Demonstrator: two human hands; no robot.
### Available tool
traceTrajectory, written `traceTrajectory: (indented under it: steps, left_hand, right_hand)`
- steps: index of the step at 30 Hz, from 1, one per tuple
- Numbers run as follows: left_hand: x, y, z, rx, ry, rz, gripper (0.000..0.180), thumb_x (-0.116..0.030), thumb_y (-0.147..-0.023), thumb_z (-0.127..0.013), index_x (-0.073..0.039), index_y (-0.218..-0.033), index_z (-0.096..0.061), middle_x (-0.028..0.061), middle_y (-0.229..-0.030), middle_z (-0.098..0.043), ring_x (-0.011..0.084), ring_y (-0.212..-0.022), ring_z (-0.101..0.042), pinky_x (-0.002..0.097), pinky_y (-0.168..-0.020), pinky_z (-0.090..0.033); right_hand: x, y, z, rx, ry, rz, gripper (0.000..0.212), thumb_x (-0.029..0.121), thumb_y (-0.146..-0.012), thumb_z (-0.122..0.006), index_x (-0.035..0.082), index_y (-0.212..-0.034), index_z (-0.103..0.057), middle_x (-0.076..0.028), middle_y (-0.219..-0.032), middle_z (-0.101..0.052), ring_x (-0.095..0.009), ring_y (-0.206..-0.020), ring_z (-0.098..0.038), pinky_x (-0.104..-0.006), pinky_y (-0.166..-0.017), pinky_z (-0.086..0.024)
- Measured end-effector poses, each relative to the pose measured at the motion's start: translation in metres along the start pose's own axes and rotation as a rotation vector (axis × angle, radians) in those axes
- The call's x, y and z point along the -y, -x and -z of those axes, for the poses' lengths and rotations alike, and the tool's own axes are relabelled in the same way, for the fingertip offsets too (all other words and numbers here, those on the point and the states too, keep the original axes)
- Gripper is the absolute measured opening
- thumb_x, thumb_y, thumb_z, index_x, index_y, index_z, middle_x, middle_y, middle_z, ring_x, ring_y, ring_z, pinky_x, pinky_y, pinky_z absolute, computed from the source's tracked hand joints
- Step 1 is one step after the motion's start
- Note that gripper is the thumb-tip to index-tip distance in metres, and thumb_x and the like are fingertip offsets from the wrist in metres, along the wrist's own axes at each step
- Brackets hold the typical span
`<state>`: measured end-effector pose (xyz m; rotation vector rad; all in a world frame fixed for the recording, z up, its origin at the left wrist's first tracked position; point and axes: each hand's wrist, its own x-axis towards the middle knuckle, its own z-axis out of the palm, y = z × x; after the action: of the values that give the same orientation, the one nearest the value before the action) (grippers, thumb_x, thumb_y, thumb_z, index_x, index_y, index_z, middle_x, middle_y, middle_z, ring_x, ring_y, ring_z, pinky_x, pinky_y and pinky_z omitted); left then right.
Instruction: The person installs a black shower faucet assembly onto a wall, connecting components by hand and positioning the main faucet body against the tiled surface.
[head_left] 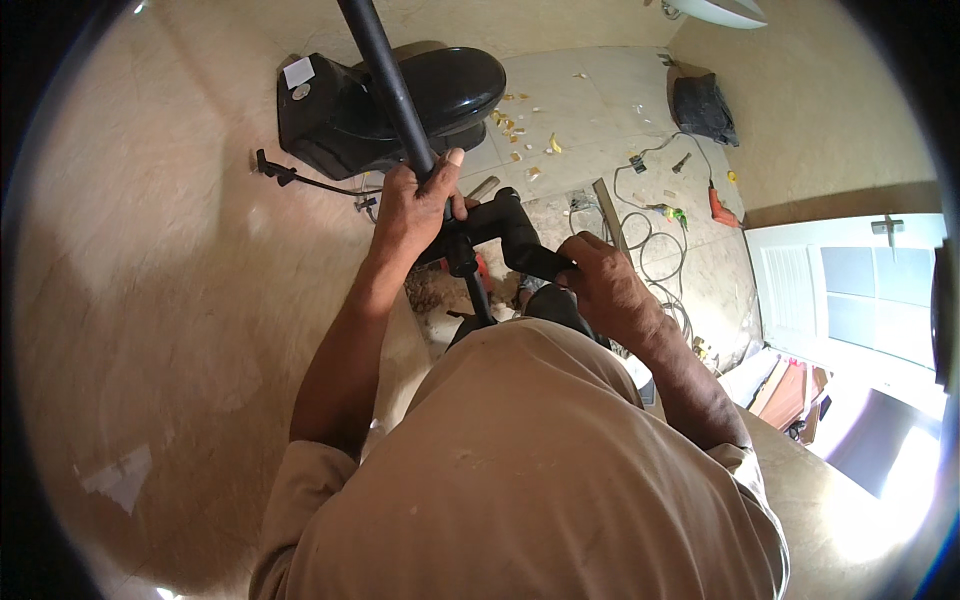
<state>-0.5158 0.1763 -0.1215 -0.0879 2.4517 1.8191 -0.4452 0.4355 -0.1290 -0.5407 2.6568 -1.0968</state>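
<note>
A long black pipe (385, 75) slants from the top of the view down toward my body. My left hand (413, 212) is closed around its lower part, just above a black joint (461, 256). A cranked black fitting (513, 232) extends to the right from that joint area. My right hand (605, 285) has its fingers wrapped round the fitting's right end. Below the joint, a thinner black tube (478, 295) runs down until my shirt hides it.
A black toilet (450, 85) stands beyond my left hand. Yellow and white scraps (510, 125) litter the tiles. Cable (655, 240) loops across the floor at right, near an orange tool (722, 207) and a black bag (705, 108). A white door (790, 290) stands at far right.
</note>
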Motion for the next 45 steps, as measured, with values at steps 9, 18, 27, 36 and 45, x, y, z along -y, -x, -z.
traceTrajectory:
  steps: [9, 18, 27, 36, 45]
  left_hand:
    - [0.011, -0.004, 0.008, -0.005, 0.005, -0.026, 0.038, -0.040, -0.101, -0.064, -0.003, -0.089, -0.061, 0.0058, -0.056, -0.061, 0.0139, -0.056, -0.062, 0.0298, -0.064, -0.048]
    - [0.028, -0.008, 0.014, -0.026, 0.192, -0.021, 0.041, -0.036, -0.102, -0.064, 0.002, -0.087, -0.067, 0.0065, -0.054, -0.058, 0.0150, -0.054, -0.064, 0.0329, -0.062, -0.058]
    - [0.026, -0.006, 0.031, -0.070, 0.187, 0.002, 0.040, -0.035, -0.102, -0.063, 0.002, -0.086, -0.064, 0.0069, -0.056, -0.060, 0.0151, -0.056, -0.065, 0.0318, -0.061, -0.057]
    - [0.024, 0.001, 0.038, -0.016, 0.295, -0.122, 0.039, -0.031, -0.102, -0.065, -0.002, -0.077, -0.057, 0.0055, -0.057, -0.057, 0.0129, -0.055, -0.062, 0.0340, -0.067, -0.061]
    - [0.018, 0.006, 0.049, -0.072, 0.235, -0.121, 0.037, -0.028, -0.102, -0.064, -0.002, -0.078, -0.056, 0.0041, -0.058, -0.055, 0.0108, -0.056, -0.059, 0.0345, -0.070, -0.063]
  right_hand:
    - [-0.014, -0.006, -0.010, 0.100, -0.419, -0.230, 0.011, -0.003, -0.089, -0.067, -0.005, -0.099, -0.067, -0.008, -0.081, -0.071, -0.012, -0.077, -0.067, -0.0310, -0.070, -0.055]
    - [-0.033, -0.017, -0.057, 0.234, -0.801, -0.372, 0.010, -0.001, -0.087, -0.072, -0.002, -0.096, -0.068, -0.008, -0.086, -0.073, -0.015, -0.080, -0.071, -0.0291, -0.072, -0.057]
    - [-0.029, -0.027, -0.070, 0.224, -0.629, -0.243, 0.012, 0.010, -0.089, -0.073, -0.001, -0.093, -0.072, -0.007, -0.079, -0.070, -0.013, -0.071, -0.065, -0.0312, -0.064, -0.051]
    - [-0.016, -0.023, -0.073, 0.221, -0.611, -0.278, 0.013, 0.010, -0.087, -0.075, 0.001, -0.096, -0.073, -0.008, -0.078, -0.069, -0.013, -0.074, -0.064, -0.0330, -0.066, -0.051]
    - [0.000, -0.029, -0.082, 0.146, -0.549, -0.244, 0.016, 0.012, -0.084, -0.079, 0.003, -0.097, -0.074, -0.010, -0.082, -0.070, -0.017, -0.075, -0.065, -0.0364, -0.067, -0.050]
